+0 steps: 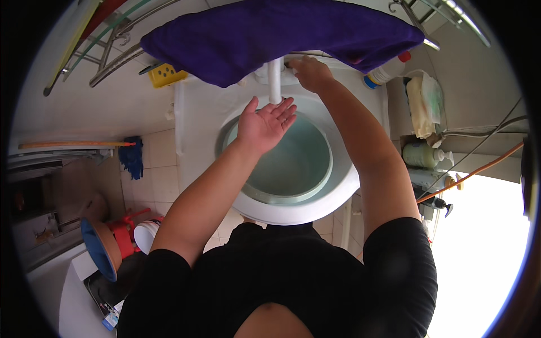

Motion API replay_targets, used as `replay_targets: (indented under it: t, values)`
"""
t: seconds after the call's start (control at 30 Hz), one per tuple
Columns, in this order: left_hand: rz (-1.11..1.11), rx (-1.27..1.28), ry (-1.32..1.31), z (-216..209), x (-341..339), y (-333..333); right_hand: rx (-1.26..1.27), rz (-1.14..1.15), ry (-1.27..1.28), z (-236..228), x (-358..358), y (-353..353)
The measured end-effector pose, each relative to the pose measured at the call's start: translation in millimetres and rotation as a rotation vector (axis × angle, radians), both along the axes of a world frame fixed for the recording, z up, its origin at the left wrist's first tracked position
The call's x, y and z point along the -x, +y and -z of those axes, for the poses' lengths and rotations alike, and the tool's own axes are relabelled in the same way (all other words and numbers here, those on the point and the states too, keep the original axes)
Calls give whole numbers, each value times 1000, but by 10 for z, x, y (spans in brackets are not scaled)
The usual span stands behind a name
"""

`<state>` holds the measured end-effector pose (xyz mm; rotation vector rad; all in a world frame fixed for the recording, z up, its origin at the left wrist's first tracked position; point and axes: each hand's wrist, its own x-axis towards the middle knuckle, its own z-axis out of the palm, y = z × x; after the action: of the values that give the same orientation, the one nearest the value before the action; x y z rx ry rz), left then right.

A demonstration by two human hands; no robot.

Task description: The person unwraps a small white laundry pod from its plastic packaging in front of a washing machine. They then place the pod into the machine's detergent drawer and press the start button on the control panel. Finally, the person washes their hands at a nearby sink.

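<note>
My left hand (pixel 265 125) is held palm up, fingers stretched out, just below the end of the white tap spout (pixel 274 84). Nothing lies in it. Behind the spout, my right hand (pixel 311 73) is closed at the tap's base, its fingertips on what looks like the tap handle (pixel 289 66), mostly hidden. Under both arms is a white sink (pixel 203 107). A round pale green basin (pixel 307 197) with water in it sits inside. No stream from the spout can be made out.
A purple towel (pixel 270 34) hangs over the back of the sink. A yellow soap dish (pixel 167 75) and a red-capped bottle (pixel 389 70) flank it. Pump bottles (pixel 421 155) and an orange cable (pixel 479 172) are at right. A blue mop head (pixel 131 159) hangs at left.
</note>
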<state>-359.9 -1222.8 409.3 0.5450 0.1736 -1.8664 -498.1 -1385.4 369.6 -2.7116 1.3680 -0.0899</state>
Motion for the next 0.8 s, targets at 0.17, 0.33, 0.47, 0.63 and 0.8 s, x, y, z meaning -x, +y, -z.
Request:
replay_targets:
  t: [0.17, 0.33, 0.47, 0.63, 0.8]
  values:
    - [-85, -72, 23, 27, 78, -135, 33, 196, -578, 255, 132, 212]
    - [-52, -120, -46, 199, -2, -154, -14, 406, -924, 399, 275, 933]
    - [219, 291, 228, 676, -223, -159, -599, 535, -1298, 419, 174, 1321]
    - [164, 101, -311, 256, 156, -179, -1444, 674, -1633, -108, -245, 1232]
    - [128, 111, -1198, 273, 180, -236, -1518, 724, -1689, -94, -504, 1123]
